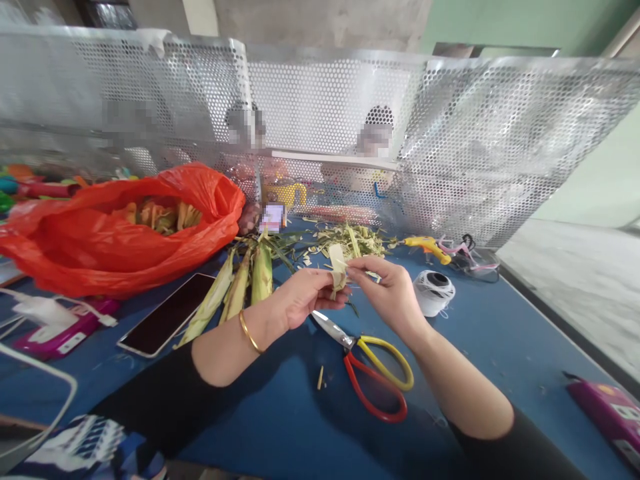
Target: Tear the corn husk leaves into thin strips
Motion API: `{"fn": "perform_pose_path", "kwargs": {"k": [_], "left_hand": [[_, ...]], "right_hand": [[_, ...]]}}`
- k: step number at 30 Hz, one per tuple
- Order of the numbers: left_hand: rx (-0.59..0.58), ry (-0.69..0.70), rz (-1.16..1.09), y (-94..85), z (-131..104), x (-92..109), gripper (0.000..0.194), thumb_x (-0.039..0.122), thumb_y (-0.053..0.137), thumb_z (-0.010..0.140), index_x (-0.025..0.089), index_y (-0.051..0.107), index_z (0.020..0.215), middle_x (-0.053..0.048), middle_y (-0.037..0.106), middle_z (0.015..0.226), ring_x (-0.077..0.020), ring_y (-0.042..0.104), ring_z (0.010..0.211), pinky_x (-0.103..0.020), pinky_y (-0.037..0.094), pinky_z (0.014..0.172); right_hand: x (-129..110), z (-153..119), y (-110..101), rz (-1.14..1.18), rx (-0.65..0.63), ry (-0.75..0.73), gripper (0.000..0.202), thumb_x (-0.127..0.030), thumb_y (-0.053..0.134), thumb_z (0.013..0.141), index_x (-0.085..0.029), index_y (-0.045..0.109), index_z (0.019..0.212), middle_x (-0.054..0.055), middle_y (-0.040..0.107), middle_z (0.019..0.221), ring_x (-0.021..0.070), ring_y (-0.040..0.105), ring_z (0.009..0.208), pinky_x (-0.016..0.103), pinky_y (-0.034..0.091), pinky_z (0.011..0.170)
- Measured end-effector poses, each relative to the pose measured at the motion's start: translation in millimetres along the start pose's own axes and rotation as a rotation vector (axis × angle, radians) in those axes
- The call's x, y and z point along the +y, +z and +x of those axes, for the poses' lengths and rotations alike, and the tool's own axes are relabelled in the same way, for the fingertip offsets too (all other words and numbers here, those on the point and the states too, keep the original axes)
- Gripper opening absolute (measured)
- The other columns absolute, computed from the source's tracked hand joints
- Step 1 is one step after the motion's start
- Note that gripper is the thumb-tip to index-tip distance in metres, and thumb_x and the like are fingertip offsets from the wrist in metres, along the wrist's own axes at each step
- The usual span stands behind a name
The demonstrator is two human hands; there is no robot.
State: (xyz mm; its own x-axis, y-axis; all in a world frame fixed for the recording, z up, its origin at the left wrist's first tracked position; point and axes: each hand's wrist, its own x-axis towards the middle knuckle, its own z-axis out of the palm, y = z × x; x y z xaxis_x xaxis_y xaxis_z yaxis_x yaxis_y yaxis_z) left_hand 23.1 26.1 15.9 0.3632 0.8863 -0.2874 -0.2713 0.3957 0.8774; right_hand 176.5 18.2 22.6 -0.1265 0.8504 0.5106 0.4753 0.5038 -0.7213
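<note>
Pale strips of corn husk [338, 257] stand up between my two hands, above the middle of the blue table. My left hand [315, 293] is closed around the lower part, thumb on top and fingers curled beneath. From the right, my right hand [385, 283] pinches at the husk's edge with thumb and fingertips; the exact piece there is small and partly covered. Under the hands lie scissors [349, 342], their blades toward my left hand and the red and yellow handles toward me. A spool of white thread [433, 303] stands just right of my right hand.
Green corn husks [261, 273] lie left, beside a phone [167, 317] and an orange-red plastic bag [120, 270]. Husk scraps [350, 239] pile up behind my hands. A yellow glue gun [427, 248] and glasses [465, 253] sit back right. A perforated metal screen [335, 93] borders the table; people sit behind it.
</note>
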Motion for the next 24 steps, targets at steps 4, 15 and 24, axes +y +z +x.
{"fn": "perform_pose_path", "kwargs": {"k": [4, 15, 24], "left_hand": [[-0.052, 0.008, -0.028, -2.6, 0.4, 1.1, 0.009, 0.012, 0.063, 0.077, 0.010, 0.069, 0.070, -0.006, 0.067, 0.066, -0.0106, 0.061, 0.057, -0.023, 0.054, 0.062], [-0.261, -0.049, -0.100, -14.5, 3.4, 10.9, 0.019, 0.012, 0.053, 0.087, 0.008, 0.071, 0.089, -0.012, 0.072, 0.082, -0.0154, 0.068, 0.073, -0.028, 0.055, 0.077], [-0.229, -0.025, -0.047, -14.0, 3.3, 10.3, 0.021, 0.017, 0.053, 0.088, 0.008, 0.072, 0.087, -0.011, 0.072, 0.080, -0.0138, 0.067, 0.069, -0.026, 0.055, 0.076]], "right_hand": [[1.6, 0.3, 0.3, -0.074, 0.007, -0.027, 0.015, -0.028, 0.058, 0.079, -0.023, 0.071, 0.078, 0.002, 0.070, 0.075, 0.0176, 0.062, 0.073, 0.031, 0.045, 0.072], [-1.9, 4.8, -9.3, -0.076, -0.044, -0.017, 0.015, -0.025, 0.055, 0.078, -0.021, 0.069, 0.077, 0.001, 0.067, 0.071, 0.0168, 0.059, 0.071, 0.029, 0.043, 0.069], [3.2, 7.8, -11.3, -0.007, -0.118, 0.103, 0.012, -0.027, 0.054, 0.077, -0.020, 0.062, 0.071, -0.002, 0.060, 0.066, 0.0146, 0.053, 0.067, 0.028, 0.039, 0.065]]}}
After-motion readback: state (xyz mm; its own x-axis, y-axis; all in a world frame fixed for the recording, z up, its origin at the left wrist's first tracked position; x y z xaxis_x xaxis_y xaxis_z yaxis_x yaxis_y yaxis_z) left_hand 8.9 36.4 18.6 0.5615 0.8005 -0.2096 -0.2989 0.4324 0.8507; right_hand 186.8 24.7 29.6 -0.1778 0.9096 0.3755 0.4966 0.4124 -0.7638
